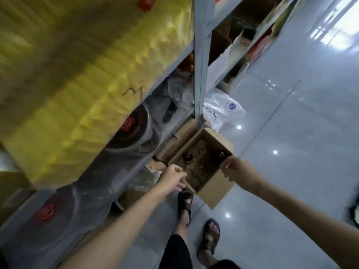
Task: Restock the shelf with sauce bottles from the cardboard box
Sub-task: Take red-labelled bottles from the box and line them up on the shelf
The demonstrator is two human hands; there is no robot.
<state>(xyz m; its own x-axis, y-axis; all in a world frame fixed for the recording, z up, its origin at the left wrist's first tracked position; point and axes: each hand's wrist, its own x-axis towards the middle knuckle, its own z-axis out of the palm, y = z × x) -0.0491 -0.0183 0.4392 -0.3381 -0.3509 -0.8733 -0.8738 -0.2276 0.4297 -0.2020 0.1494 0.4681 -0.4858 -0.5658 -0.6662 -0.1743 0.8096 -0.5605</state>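
Observation:
An open cardboard box [213,191] stands on the floor beside the metal shelf [199,74]. Inside it I see two dark sauce bottles from above, one [188,157] at the left and one [221,154] at the right corner. My left hand [173,178] grips the box's left flap edge. My right hand [236,168] pinches the box's right rim, close to the right bottle. The view is blurred.
Yellow packages [87,74] fill the shelf above. Plastic-wrapped pots with red labels [132,131] sit on lower levels. A white plastic bag [223,111] lies behind the box. My sandalled feet [186,202] stand on the glossy tile floor [291,152].

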